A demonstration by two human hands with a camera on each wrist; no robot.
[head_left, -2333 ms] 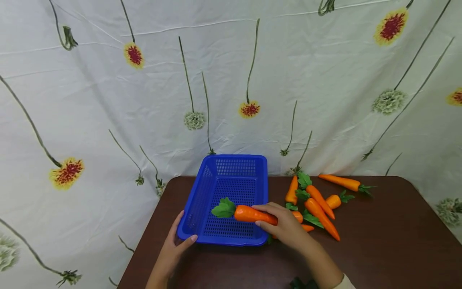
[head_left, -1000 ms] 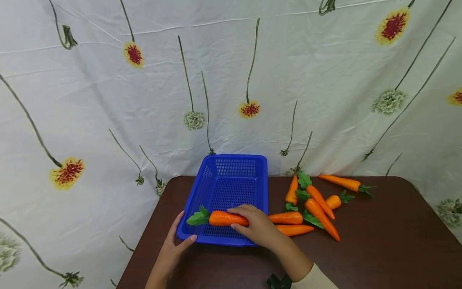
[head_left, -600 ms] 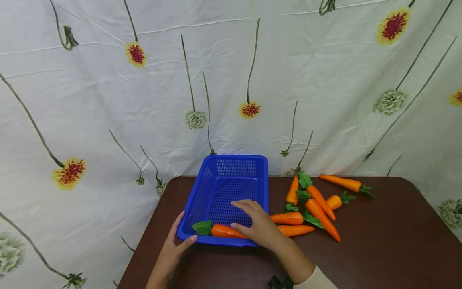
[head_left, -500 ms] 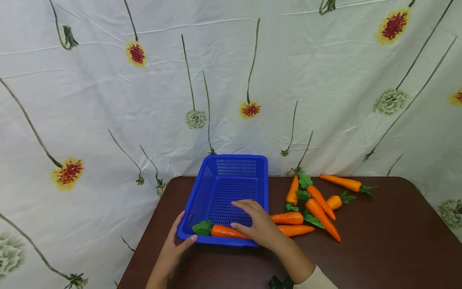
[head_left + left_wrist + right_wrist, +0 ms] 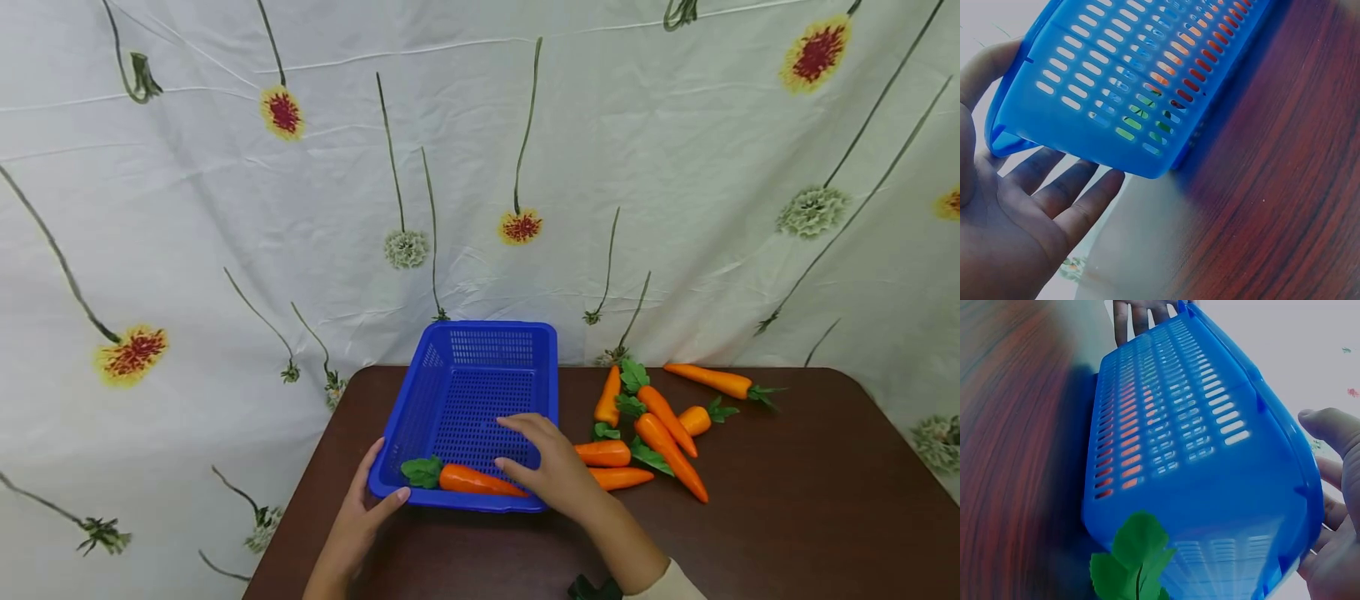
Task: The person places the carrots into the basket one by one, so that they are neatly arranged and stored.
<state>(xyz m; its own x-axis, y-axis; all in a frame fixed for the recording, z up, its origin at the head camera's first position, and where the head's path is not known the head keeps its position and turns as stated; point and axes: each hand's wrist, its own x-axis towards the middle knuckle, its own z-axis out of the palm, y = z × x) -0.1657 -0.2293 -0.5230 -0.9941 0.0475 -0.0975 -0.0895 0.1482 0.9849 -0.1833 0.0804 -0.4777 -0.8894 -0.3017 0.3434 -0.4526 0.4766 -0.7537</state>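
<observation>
A blue slotted plastic basket (image 5: 491, 392) stands on the table. My left hand (image 5: 358, 518) holds its near left corner, thumb over the rim; in the left wrist view the fingers (image 5: 1088, 203) reach along the outside wall. Inside, along the near wall, lies an orange carrot (image 5: 480, 480) with green leaves at its left end. My right hand (image 5: 558, 467) hovers over the basket's near right corner, thumb and fingers spread apart with nothing between them. The right wrist view has that hand (image 5: 1338, 550) beside the rim and green leaves (image 5: 1138, 556) just outside the basket.
Right of the basket, several more carrots (image 5: 670, 457) lie in a loose heap on the dark brown table (image 5: 810, 500). One carrot (image 5: 708, 380) lies near the far edge. A white flowered cloth (image 5: 660, 150) hangs behind the table.
My right hand brought the carrot left over the basket, lowered it to the near wall and let go. It has since drawn slightly right. The left hand stays at the corner.
</observation>
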